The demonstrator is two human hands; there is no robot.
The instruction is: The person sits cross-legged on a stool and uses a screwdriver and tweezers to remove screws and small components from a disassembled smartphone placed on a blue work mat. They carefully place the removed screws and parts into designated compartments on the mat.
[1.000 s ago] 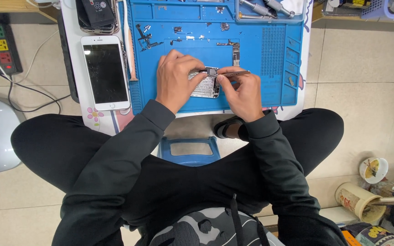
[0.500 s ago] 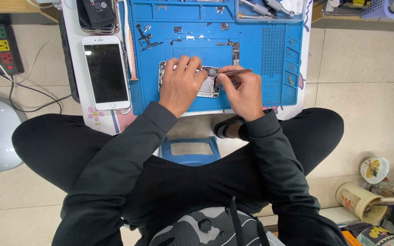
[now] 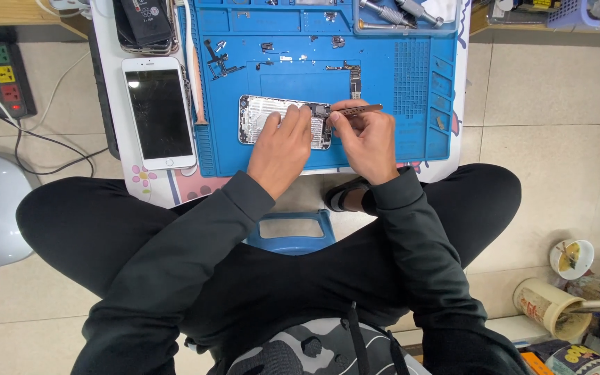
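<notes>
Blue silicone mat (image 3: 390,146) covers most of the small tabletop (image 3: 175,187), and on it lies the opened phone housing (image 3: 262,114), its long axis running left to right across the mat, its bare metal inside facing up. Compared with half a second ago, the left hand (image 3: 282,142) has slid lower and rightward along the housing, so more of the housing's left end now shows, while the right hand (image 3: 362,135) sits at much the same spot by the right end. The left hand lies flat, fingers (image 3: 300,114) spread and pressing the housing down; it wraps around nothing. The right hand's grip is pinched closed on a pair of metal tweezers (image 3: 355,107), which lie nearly level, their back end pointing right and their tips reaching left onto the housing's upper right corner. Whether the tips carry anything is too small to tell. Left of the mat a white phone (image 3: 157,114) lies face up, its long axis running away from the person. Small loose parts (image 3: 220,59) lie scattered on the mat above the housing.
</notes>
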